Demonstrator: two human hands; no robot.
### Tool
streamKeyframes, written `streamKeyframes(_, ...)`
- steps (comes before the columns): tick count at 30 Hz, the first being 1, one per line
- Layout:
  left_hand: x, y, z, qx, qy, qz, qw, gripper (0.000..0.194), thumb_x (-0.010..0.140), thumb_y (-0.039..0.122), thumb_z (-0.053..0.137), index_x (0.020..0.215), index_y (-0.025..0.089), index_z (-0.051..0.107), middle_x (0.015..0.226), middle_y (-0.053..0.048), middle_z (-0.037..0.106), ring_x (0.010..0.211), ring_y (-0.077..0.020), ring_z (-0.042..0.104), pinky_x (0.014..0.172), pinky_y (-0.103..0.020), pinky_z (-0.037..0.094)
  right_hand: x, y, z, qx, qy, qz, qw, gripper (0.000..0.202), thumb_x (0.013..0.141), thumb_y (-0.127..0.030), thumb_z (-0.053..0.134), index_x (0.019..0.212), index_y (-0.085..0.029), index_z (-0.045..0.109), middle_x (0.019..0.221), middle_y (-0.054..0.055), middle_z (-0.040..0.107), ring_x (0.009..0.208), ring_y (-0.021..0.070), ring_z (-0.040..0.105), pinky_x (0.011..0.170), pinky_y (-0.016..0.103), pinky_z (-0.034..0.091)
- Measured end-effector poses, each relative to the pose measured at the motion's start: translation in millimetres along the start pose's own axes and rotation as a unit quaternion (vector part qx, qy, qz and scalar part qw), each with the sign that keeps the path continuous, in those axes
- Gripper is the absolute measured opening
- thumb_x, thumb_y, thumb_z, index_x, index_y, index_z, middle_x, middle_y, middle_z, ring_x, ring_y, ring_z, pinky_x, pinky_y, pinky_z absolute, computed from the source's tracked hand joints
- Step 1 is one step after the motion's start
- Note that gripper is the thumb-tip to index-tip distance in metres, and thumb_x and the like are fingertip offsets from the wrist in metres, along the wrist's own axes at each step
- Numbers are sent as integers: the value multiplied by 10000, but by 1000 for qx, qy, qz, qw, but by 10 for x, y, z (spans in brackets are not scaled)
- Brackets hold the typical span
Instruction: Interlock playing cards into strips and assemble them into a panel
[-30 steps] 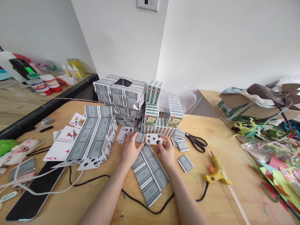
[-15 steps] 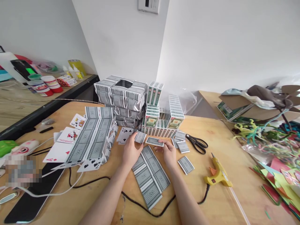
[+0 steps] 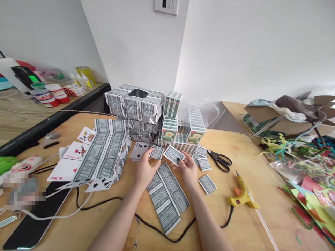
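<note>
My left hand [image 3: 145,169] pinches a patterned card piece [image 3: 156,152] by its left side. In my right hand [image 3: 187,168] is a single playing card [image 3: 173,155], its patterned back facing up and tilted, with the thumb on top. The two cards are close together but apart. Below them on the table lies a flat panel of joined cards [image 3: 171,188]. Several folded card pieces [image 3: 207,184] lie right of my right hand. Left of my left hand stands a larger folded card structure [image 3: 104,150].
Card-covered boxes [image 3: 134,104] and stacked card packs [image 3: 195,129] stand behind my hands. Black scissors [image 3: 220,160] and a yellow glue gun [image 3: 243,195] lie to the right. A black cable [image 3: 112,199] crosses the table. Coloured paper [image 3: 311,205] lies far right.
The card in my right hand has tipped so that more of its back shows, and my right fingers have shifted on it. My left hand has barely moved.
</note>
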State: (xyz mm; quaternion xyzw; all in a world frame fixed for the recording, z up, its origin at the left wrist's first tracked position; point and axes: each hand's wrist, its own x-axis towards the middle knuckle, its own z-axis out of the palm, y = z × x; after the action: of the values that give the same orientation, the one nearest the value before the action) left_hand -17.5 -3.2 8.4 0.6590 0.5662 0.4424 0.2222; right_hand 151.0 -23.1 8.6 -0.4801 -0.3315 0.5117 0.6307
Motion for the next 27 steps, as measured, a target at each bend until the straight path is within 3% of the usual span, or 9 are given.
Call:
streamKeyframes(14,-21,-12,15,-32,-3,-20,999,535,720,344,601,1205,218,414,1184,-98,537,961,-215,587,806,-349,490,-8,11,20,-28,-13,25,999,436,657,-370,638,1024,-178,500,858,55,659,601,203,647,524,335,552)
streamKeyframes(21,-9,-6,7,-51,-1,-13,999,495,713,303,615,1167,211,440,1168,-104,533,976,-220,572,834,-380,483,18,29,-16,-38,-49,21,998,389,670,-343,605,1013,-168,544,646,4,640,551,197,628,485,324,525)
streamKeyframes(27,6,11,3,-138,-18,-17,990,474,723,223,593,1169,224,433,1248,-99,419,898,-162,584,733,-291,532,40,50,-39,-39,-56,27,997,385,656,-352,608,990,-169,547,562,-13,620,511,198,611,466,328,507)
